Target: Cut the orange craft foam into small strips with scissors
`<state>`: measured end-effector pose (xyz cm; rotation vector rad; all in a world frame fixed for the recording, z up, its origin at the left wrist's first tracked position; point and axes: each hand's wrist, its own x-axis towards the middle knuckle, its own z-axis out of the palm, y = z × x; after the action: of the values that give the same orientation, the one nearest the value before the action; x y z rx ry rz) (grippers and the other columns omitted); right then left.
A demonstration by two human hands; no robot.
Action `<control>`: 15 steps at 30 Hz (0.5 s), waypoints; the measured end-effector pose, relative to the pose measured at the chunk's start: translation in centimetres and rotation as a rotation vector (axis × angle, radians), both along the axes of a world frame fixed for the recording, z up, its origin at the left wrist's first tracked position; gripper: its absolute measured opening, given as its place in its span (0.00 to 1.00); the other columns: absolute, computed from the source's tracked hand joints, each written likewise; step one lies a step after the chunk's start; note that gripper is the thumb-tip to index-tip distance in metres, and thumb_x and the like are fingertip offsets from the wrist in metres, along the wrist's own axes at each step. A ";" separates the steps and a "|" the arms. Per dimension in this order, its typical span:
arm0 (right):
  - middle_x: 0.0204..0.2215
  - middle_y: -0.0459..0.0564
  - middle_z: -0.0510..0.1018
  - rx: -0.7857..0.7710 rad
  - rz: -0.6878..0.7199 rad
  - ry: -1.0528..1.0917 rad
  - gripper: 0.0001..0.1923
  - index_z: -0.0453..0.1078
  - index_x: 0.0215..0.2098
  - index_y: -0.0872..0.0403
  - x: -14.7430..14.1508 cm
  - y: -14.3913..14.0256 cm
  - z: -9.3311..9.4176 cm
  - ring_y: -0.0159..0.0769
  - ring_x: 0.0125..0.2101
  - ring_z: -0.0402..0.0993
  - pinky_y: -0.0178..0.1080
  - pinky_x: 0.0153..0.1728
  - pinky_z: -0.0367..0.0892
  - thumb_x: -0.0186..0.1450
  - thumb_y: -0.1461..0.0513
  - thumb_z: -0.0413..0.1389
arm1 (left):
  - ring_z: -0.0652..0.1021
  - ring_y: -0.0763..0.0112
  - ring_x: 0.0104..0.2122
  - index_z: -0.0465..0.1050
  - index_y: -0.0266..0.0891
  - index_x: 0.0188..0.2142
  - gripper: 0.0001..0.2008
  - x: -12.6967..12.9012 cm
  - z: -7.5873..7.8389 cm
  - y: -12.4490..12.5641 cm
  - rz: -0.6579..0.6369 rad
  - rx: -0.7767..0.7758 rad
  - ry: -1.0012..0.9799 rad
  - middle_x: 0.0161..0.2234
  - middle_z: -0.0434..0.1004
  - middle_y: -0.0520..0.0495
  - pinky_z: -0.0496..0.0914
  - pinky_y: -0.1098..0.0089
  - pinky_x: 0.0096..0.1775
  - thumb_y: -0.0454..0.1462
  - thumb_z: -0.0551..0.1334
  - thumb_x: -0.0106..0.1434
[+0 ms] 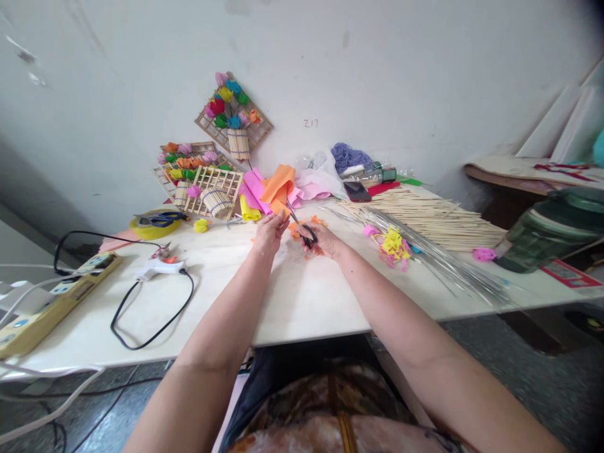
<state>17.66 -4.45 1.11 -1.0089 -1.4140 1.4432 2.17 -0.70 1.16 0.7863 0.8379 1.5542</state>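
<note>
Between the fingers of my left hand (272, 231) is the lower edge of an orange crepe paper sheet (279, 184), which rises away from me. My right hand (323, 240) is closed round the black handles of a pair of scissors (309, 235). Their blades point up and left, right beside the paper; whether they are touching it I cannot tell. Small orange paper scraps (315, 251) lie on the table under and around the scissors. Behind my left hand are pink paper (253, 189) and a yellow paper roll (249, 209).
Stick lattices with paper flowers (233, 119) lean at the back left. A glue gun (163, 269) with a looping cord and a power strip (56, 302) lie left. Wooden sticks (425, 217), metal-looking wires (438, 264), a phone (357, 191) and a green bottle (542, 229) are on the right.
</note>
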 end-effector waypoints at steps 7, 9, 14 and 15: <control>0.22 0.44 0.71 -0.010 0.004 0.014 0.15 0.66 0.30 0.54 -0.3 0.4 -1.0 0.27 0.18 0.65 0.30 0.15 0.52 0.62 0.52 0.62 | 0.83 0.72 0.39 0.71 0.37 0.29 0.07 0.6 -0.1 0.0 0.015 -0.073 -0.203 0.30 0.80 0.51 0.74 0.68 0.52 0.26 0.64 0.60; 0.22 0.44 0.71 -0.003 0.011 0.017 0.15 0.66 0.30 0.54 -0.4 0.4 -1.1 0.26 0.18 0.66 0.29 0.16 0.51 0.63 0.52 0.60 | 0.83 0.74 0.35 0.71 0.37 0.30 0.08 0.8 -0.1 -0.1 0.006 -0.093 -0.266 0.28 0.80 0.51 0.74 0.69 0.51 0.25 0.62 0.62; 0.22 0.43 0.70 -0.001 0.014 0.017 0.18 0.64 0.28 0.53 -0.5 0.1 -0.7 0.26 0.17 0.65 0.28 0.12 0.50 0.61 0.50 0.63 | 0.81 0.78 0.28 0.72 0.37 0.29 0.11 1.1 0.3 -0.2 0.014 -0.129 -0.336 0.25 0.79 0.53 0.75 0.73 0.48 0.24 0.60 0.64; 0.22 0.43 0.70 -0.002 0.014 0.016 0.18 0.64 0.27 0.53 -0.5 0.1 -0.7 0.26 0.17 0.64 0.28 0.12 0.50 0.60 0.50 0.63 | 0.81 0.79 0.27 0.72 0.36 0.28 0.11 1.2 0.3 -0.2 0.016 -0.133 -0.343 0.25 0.79 0.52 0.75 0.74 0.48 0.24 0.60 0.64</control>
<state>17.14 -4.38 0.40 -0.9889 -1.4112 1.4594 3.35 -0.93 1.44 0.4011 0.6855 1.5725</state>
